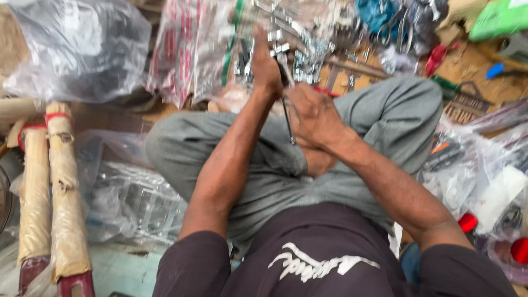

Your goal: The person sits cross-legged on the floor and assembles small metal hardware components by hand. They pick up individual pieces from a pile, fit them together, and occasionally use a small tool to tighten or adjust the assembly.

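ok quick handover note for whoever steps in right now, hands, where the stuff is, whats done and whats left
Left hand: raised in front, closed around a cluster of small shiny metal parts; exactly what they are is too blurred to tell.
Right hand: closed on a thin metal rod that runs up toward the metal parts.
Person sits cross-legged in grey trousers. Clear plastic bags of metal hardware lie just beyond the hands; a paper-wrapped bicycle frame stands at far left.
Done: rod and parts are in hand, held together.
Left: whether the rod is seated in the parts cannot be seen; check that first.
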